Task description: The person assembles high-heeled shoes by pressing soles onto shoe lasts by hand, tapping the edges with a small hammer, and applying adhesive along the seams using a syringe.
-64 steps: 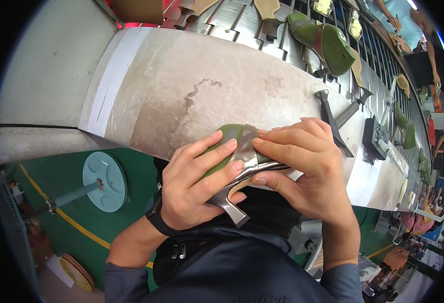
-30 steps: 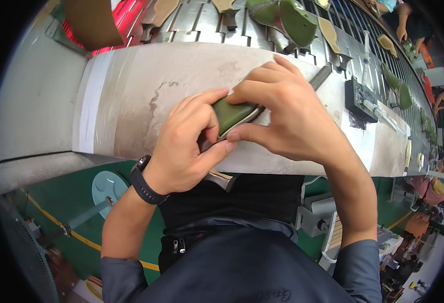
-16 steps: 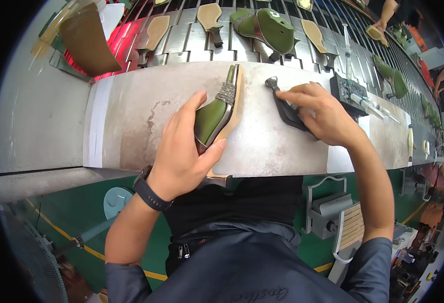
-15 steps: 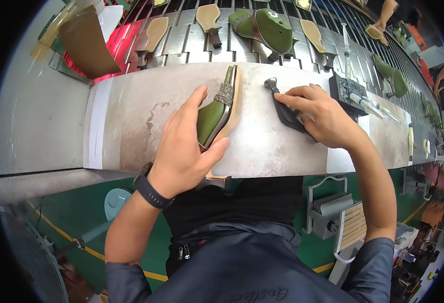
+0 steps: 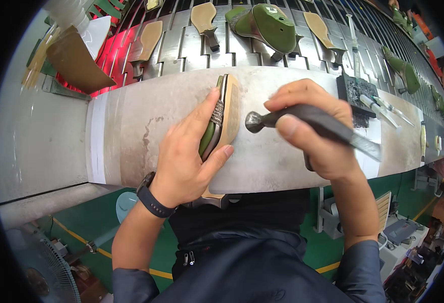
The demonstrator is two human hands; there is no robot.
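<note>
Closest in, at 6 o'clock, is the dark clothing [image 5: 232,252] of the person. The left hand [image 5: 184,151], toward 9 o'clock with a black wristwatch [image 5: 154,196] on its wrist, has its grip pinching a green high-heeled shoe [image 5: 224,121] between thumb and fingers. The shoe is tipped sideways near the view's middle, over the surface [image 5: 128,141], its tan sole facing 3 o'clock and its heel toward 6 o'clock, at the near edge. The right hand [image 5: 329,155], toward 3 o'clock, has its grip wrapped around a dark hammer [image 5: 319,119]; the rounded end points to 9 o'clock, near the sole but apart from it. At 2 o'clock is a black block [image 5: 352,91] with 3 syringes [image 5: 352,48] by it. Farther off, on a metal slatted conveyor [image 5: 179,53], tan heeled soles [image 5: 203,19] lie at 11, 12 and 1 o'clock, with another green shoe [image 5: 267,30] between the last 2.
</note>
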